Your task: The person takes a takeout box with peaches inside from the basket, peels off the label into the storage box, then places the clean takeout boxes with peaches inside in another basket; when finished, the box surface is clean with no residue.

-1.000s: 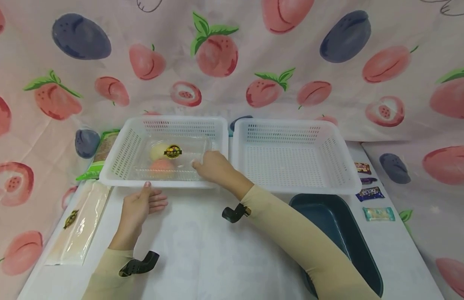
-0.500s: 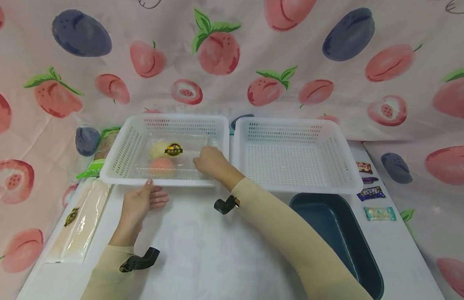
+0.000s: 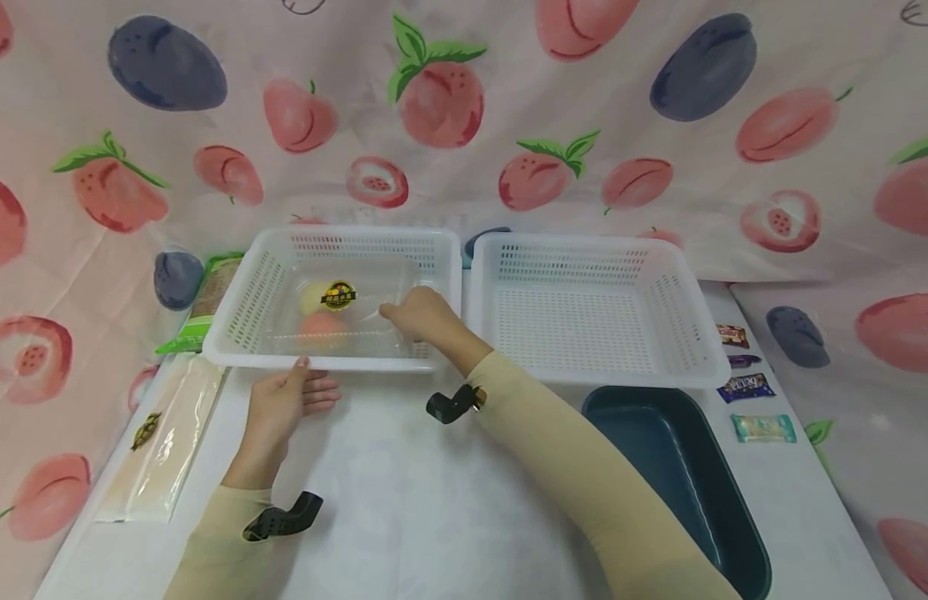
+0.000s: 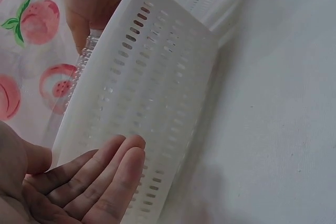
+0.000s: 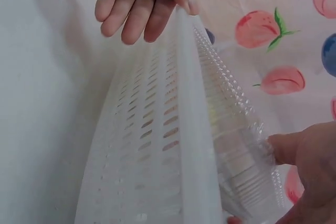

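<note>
Bare table point(image 3: 404, 492) lies open before the two baskets point(image 3: 464, 283) blocking the far side

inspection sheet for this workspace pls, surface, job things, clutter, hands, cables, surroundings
surface: white table, covered with a cloth
job's things: clear box with a yellow and a pink round item inside, lying in the left basket; right basket beside it holds nothing
clutter: dark bin near the right basket; four wrapped sweets at the right edge; long clear packet and green packet at the left
hands: right hand pinches the clear box's edge; left hand rests with straight fingers against the left basket's front wall
cables: nothing seen
surroundings: fruit-print cloth hung behind and at both sides
</note>
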`<state>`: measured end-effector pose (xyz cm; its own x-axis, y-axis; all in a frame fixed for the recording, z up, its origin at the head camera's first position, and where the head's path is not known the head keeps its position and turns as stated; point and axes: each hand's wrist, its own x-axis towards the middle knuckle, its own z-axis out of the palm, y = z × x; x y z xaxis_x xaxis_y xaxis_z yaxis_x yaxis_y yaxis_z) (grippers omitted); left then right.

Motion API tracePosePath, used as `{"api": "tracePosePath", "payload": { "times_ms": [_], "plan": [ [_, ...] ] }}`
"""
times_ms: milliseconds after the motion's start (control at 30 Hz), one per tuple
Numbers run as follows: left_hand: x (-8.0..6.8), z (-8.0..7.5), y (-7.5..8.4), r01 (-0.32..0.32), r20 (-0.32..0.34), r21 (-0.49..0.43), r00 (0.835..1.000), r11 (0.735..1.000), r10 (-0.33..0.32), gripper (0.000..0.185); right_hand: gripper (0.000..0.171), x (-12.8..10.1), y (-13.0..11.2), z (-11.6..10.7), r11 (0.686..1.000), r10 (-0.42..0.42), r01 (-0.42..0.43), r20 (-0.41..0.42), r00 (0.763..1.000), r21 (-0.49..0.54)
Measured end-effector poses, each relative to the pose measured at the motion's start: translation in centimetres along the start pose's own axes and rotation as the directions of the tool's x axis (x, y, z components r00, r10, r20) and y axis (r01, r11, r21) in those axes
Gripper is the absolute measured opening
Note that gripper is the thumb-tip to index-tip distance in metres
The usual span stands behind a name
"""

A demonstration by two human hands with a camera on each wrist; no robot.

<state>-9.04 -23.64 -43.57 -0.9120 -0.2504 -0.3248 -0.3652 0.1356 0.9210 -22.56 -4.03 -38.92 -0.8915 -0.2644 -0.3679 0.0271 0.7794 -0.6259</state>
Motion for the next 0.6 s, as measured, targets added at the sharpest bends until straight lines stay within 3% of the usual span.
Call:
{"api": "tracePosePath", "payload": {
  "times_ms": [200, 600],
  "plan": [
    [-0.11, 0.08, 0.08, -0.003, -0.005, -0.003, 1.000, 1.000, 0.003, 0.065, 0.044, -0.48, 0.15, 0.08, 0.995, -0.002, 0.006, -0.035, 0.999, 0.096],
    [-0.16, 0.21, -0.01, -0.016, -0.016, 0.003, 1.000, 1.000, 0.016, 0.064, 0.040, -0.43, 0.31, 0.01, 0.989, 0.015, -0.004, -0.076, 0.997, 0.145]
  ]
}}
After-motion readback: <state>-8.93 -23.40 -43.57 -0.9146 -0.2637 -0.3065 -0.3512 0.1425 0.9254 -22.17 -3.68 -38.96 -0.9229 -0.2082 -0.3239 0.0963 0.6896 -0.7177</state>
